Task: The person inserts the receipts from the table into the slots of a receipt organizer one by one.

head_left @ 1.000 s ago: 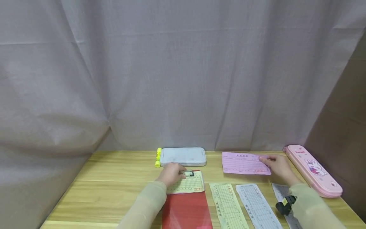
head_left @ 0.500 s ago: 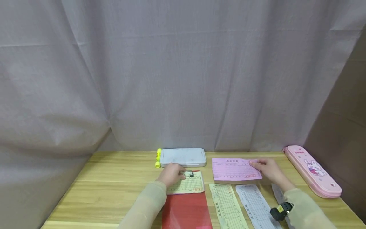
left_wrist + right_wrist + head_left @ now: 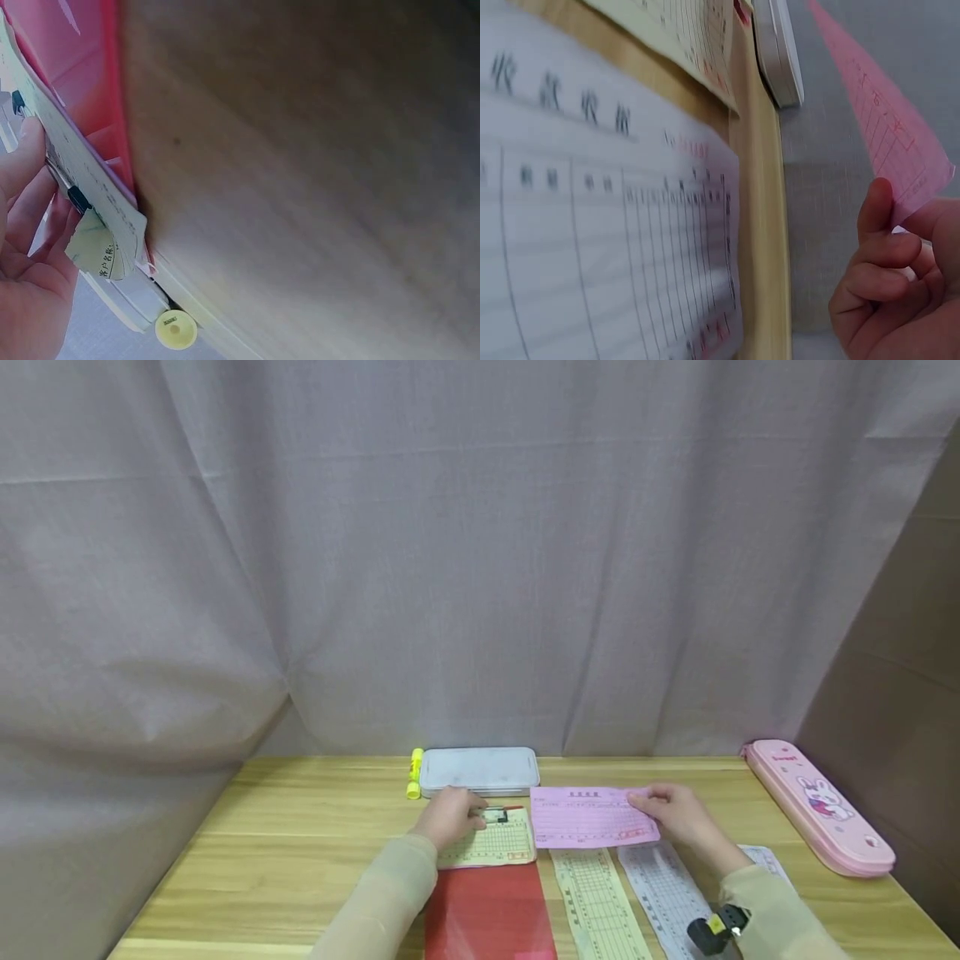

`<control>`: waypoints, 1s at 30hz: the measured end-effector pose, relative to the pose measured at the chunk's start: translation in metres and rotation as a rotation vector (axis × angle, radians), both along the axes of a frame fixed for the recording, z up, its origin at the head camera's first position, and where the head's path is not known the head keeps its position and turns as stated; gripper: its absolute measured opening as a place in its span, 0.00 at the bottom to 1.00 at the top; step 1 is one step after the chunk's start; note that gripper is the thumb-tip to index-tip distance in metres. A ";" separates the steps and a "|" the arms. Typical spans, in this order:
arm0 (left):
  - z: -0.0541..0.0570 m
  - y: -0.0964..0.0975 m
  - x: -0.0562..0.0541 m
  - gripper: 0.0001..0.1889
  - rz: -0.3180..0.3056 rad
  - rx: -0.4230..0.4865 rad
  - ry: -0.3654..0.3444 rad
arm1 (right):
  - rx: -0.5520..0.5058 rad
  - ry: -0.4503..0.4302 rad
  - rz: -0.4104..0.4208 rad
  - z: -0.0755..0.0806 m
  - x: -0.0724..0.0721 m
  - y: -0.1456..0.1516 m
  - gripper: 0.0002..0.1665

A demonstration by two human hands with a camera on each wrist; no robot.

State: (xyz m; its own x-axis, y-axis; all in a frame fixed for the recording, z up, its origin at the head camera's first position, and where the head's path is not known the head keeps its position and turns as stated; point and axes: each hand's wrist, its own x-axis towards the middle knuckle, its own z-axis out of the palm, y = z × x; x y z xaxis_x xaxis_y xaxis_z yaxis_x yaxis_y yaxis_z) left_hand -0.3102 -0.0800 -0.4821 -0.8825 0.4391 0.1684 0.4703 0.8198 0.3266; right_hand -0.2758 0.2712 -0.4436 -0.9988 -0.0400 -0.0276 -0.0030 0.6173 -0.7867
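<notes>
I record a wood-grain tabletop in pale yellow-brown. Behind the tabletop and along its left side I find grey cloth, creased, hanging in folds. Right of the tabletop: a darker, brownish surface, dimly lit.

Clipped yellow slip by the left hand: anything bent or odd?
Yes: in the left wrist view, one corner of the slip, beside the clip and left hand, curls up. It looks odd because the rest lies fairly flat. No spill shows.
</notes>
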 end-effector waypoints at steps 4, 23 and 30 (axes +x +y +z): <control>-0.001 0.000 0.000 0.14 0.001 0.000 0.005 | -0.084 -0.030 -0.019 -0.004 0.002 -0.009 0.22; -0.002 0.000 0.000 0.13 0.015 -0.005 0.013 | -0.146 -0.082 0.028 -0.015 0.019 -0.047 0.14; 0.002 0.002 0.002 0.13 0.021 -0.016 0.004 | -0.173 -0.091 0.003 -0.021 0.023 -0.065 0.13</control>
